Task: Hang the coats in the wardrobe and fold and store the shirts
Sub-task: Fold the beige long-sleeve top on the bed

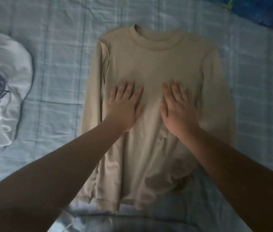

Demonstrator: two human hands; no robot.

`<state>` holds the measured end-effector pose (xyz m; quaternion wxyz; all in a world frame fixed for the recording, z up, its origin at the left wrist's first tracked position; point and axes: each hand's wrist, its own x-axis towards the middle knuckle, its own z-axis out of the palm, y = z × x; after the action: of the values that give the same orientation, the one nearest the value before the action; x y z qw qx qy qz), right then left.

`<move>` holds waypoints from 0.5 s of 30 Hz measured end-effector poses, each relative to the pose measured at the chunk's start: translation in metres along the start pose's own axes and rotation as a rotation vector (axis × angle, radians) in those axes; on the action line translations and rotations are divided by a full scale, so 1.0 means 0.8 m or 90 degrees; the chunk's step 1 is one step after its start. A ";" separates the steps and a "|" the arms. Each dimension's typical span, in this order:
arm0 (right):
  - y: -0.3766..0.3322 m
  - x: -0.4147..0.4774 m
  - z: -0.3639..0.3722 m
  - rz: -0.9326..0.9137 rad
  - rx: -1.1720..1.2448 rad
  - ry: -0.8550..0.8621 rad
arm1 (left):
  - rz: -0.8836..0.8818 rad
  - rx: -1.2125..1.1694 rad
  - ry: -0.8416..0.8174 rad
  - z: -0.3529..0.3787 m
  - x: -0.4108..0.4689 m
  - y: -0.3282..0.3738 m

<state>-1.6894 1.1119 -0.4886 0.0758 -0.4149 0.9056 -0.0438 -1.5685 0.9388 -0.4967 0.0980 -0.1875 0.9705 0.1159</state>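
A beige long-sleeved shirt (155, 64) lies flat on the bed, collar pointing away from me, both sleeves lying straight down along its sides. My left hand (124, 106) rests flat on the chest area, left of centre, fingers straight and spread. My right hand (178, 108) presses flat on the same area just right of centre, fingers straight too. The two hands lie side by side with a small gap between them. The shirt's lower hem is wrinkled near the bed's front edge.
The bed carries a pale blue checked sheet (62, 64). A crumpled white garment (3, 91) with a dark purple piece inside lies at the left edge. A dark blue cloth (266, 10) shows at the top right corner.
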 end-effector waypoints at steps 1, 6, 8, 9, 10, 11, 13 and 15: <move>-0.005 -0.031 0.001 -0.006 0.007 -0.008 | 0.009 0.004 -0.005 0.005 -0.031 0.005; -0.023 -0.189 0.002 0.005 0.069 -0.051 | 0.004 -0.033 -0.065 0.030 -0.199 0.027; -0.026 -0.241 0.001 0.017 0.129 -0.061 | 0.011 -0.063 -0.079 0.034 -0.252 0.032; -0.028 -0.262 -0.001 0.047 0.167 -0.066 | 0.015 -0.085 -0.077 0.034 -0.275 0.033; -0.028 -0.281 -0.003 0.095 0.212 -0.062 | 0.008 -0.117 -0.064 0.034 -0.295 0.034; -0.028 -0.295 -0.003 0.159 0.261 -0.050 | -0.019 -0.159 -0.041 0.033 -0.311 0.034; -0.029 -0.313 -0.005 0.331 0.371 -0.030 | -0.148 -0.270 0.020 0.035 -0.336 0.033; -0.028 -0.316 -0.007 0.500 0.462 -0.051 | -0.330 -0.419 0.011 0.034 -0.346 0.032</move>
<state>-1.5111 1.2892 -0.4541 0.2594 0.0067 0.9156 -0.3070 -1.3225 1.0633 -0.4531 0.0503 -0.4478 0.8033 0.3894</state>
